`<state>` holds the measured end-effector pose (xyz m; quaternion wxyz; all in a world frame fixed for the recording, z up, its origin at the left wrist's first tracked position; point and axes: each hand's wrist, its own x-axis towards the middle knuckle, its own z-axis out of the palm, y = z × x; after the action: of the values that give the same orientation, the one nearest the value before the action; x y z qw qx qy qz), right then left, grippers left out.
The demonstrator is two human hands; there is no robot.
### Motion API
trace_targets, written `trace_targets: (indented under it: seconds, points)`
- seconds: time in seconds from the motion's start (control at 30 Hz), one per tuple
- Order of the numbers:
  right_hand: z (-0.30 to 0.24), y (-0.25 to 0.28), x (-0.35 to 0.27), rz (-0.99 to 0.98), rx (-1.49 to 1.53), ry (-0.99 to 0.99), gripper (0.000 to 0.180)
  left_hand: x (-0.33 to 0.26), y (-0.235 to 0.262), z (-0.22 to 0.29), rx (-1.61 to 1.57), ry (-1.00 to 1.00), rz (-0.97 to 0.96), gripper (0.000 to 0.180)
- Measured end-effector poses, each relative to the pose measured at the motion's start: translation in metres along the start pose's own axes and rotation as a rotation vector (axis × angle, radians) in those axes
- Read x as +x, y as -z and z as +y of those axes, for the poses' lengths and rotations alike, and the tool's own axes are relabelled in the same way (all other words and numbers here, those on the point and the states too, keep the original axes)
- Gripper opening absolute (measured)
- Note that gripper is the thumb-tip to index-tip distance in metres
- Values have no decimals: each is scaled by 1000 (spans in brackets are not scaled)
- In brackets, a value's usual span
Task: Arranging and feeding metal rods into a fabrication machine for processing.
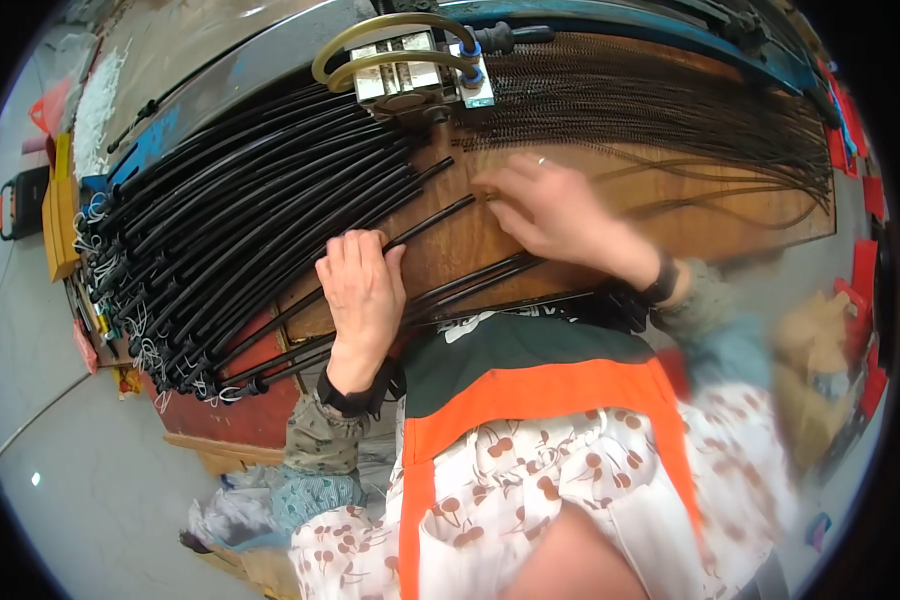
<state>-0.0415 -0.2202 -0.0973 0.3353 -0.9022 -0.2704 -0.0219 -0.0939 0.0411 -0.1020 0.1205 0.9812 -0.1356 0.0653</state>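
My left hand (360, 290) is closed over a black tube (432, 220), whose bare end points up and right across the wooden table. At that end the fingertips of my right hand (550, 205) are pinched together, slightly blurred. A thin brown coil spring (660, 168) runs from behind my right hand toward the table's right side; its tip is hidden by the fingers. To the left lies a thick row of black tubes (260, 180), with white loops at their far left ends. Several more tubes (480, 275) pass under my left wrist near the table's front edge.
A metal clamp block (400, 75) with yellowish hoses stands above the tube ends. Behind it a blue-grey rail (630, 30) crosses the table. Many brown coil springs (630, 105) lie spread at the back right. Red bins (865, 260) line the far right.
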Motion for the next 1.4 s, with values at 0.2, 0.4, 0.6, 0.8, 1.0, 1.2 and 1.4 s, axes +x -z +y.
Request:
trace_targets:
  seconds: [0.2,0.4,0.6,0.8,1.0,1.2,1.4]
  points:
    - [4,-6,-11,-18,235,-42,19,-7,11,11,-191,-44,15,19]
    - [12,-4,-22,102,170,137,25,-11,14,20,-250,-79,30,17]
    - [10,-5,-32,117,20,413,39,-6,-3,35,-332,-142,-10,19]
    - [62,46,-31,104,-566,-20,19,-17,-11,33,-443,-33,18,19]
    - [48,67,1,115,-450,-13,19,1,9,8,-191,-43,114,19]
    - [11,21,5,-191,-161,-72,17,18,7,-17,109,13,-48,21]
    - [8,-4,1,11,104,-140,18,5,12,-8,-118,-31,10,18]
